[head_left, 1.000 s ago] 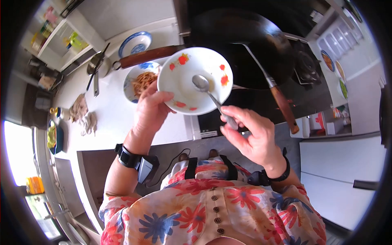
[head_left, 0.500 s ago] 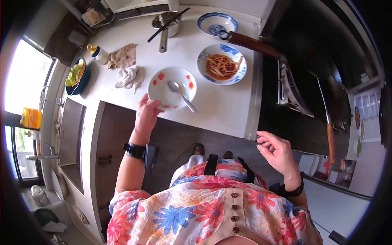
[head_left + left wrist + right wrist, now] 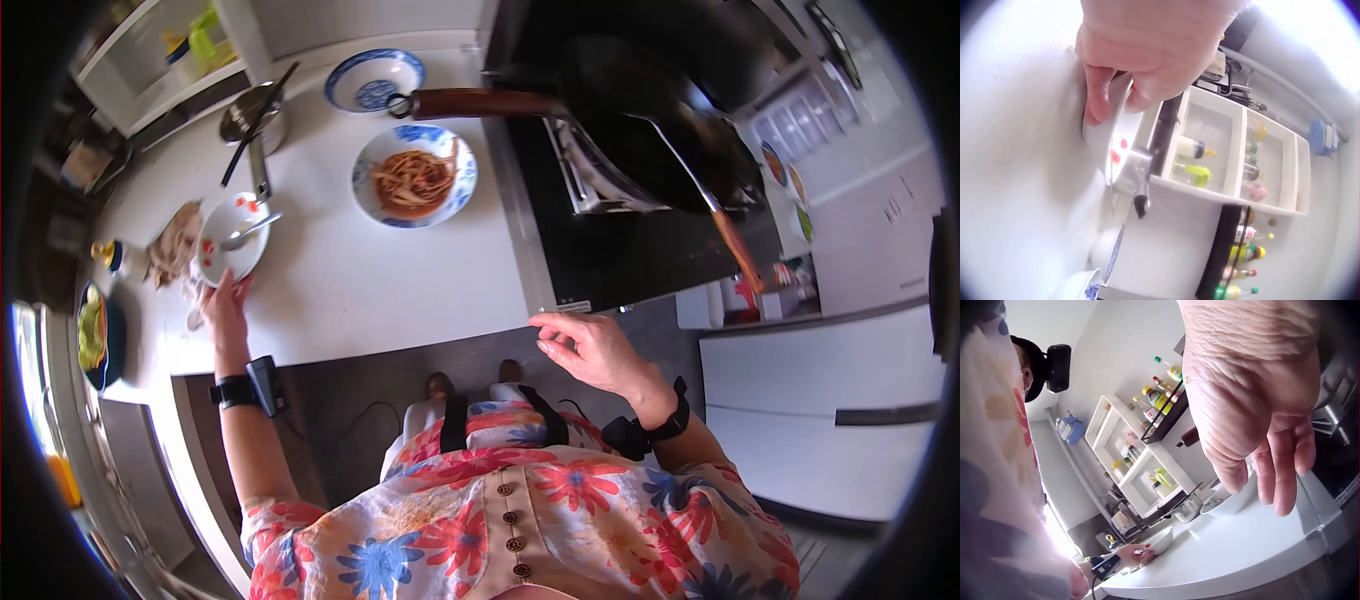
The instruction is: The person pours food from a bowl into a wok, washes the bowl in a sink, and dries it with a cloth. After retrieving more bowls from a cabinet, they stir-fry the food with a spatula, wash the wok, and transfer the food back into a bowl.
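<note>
My left hand (image 3: 226, 310) grips the near rim of a white bowl with red flowers (image 3: 216, 228) at the left part of the counter. In the left wrist view the thumb and fingers pinch the bowl's wall (image 3: 1097, 147), close to the white surface. A metal spoon (image 3: 250, 231) leans inside it, handle over the rim. My right hand (image 3: 595, 350) hovers by the counter's front edge near the stove, fingers loosely extended and holding nothing. A blue-patterned plate (image 3: 362, 190) bears brownish shredded food in sauce (image 3: 415, 183).
A wok (image 3: 640, 130) sits on the stove, its wooden handle (image 3: 480, 104) reaching over the counter; a wooden-handled utensil (image 3: 735, 250) rests in it. Behind are a blue-rimmed bowl (image 3: 345, 85) and a small pot (image 3: 240, 118) with chopsticks. Cloths (image 3: 177, 243) lie beside the white bowl.
My right hand has let go of the spoon and moved off, staying near the counter edge. My left hand has carried the bowl and spoon leftward, from near the stove toward the cloths.
</note>
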Action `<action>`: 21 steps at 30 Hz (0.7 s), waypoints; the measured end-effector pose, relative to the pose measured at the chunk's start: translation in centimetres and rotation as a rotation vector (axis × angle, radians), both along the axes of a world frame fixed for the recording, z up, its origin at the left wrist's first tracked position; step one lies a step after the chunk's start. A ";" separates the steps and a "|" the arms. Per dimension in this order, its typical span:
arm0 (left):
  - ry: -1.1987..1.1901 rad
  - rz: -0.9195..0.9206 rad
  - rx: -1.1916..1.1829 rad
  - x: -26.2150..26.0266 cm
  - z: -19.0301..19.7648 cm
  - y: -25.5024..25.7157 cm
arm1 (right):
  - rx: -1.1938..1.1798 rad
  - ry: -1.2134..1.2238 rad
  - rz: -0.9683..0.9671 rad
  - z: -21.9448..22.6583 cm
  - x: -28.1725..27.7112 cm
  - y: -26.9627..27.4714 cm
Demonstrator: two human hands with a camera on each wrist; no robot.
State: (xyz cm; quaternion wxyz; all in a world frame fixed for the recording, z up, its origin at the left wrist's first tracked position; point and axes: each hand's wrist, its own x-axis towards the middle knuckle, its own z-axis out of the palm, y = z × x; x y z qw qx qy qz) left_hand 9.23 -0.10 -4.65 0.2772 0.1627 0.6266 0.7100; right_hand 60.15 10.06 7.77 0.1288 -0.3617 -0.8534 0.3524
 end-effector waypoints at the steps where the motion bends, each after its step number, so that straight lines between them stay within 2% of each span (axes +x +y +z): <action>1: 0.013 -0.012 0.027 -0.1 0.4 0.2 | 0.017 0.006 -0.027 -0.4 0.6 -0.2; 2: 0.099 -0.085 0.038 -2.4 -1.8 -0.1 | 0.019 -0.002 -0.053 -0.7 1.4 -0.4; 4: -0.073 -0.003 0.075 -1.8 0.3 0.5 | -0.101 0.024 -0.222 -1.4 3.5 -0.8; 6: -0.112 -0.009 0.110 -3.0 0.5 0.2 | -0.116 0.007 -0.345 -2.4 6.9 -0.5; 8: -0.070 -0.042 0.135 -4.3 0.2 -0.8 | -0.242 -0.001 -0.563 -2.7 10.6 0.1; 10: -0.083 -0.007 0.162 -2.4 2.0 -1.7 | -0.278 0.131 -0.710 -3.2 15.3 1.4; 12: -0.090 0.048 0.150 -1.5 2.1 -3.2 | -0.291 0.189 -0.941 -1.9 18.9 2.5; 15: -0.078 0.084 0.058 2.0 2.8 -5.4 | -0.104 0.324 -0.979 -1.0 22.7 4.7; 16: -0.069 0.090 0.063 3.4 2.9 -6.0 | -0.084 0.297 -0.951 -0.3 23.2 5.5; 18: -0.067 0.106 -0.024 7.1 3.1 -7.1 | -0.036 0.502 -0.807 0.4 23.4 7.2; 20: -0.101 0.163 -0.032 12.4 4.1 -7.3 | 0.128 0.431 -0.653 0.8 23.6 8.7; 21: -0.110 0.139 -0.050 14.0 3.6 -7.9 | 0.148 0.322 -0.620 3.0 22.1 8.3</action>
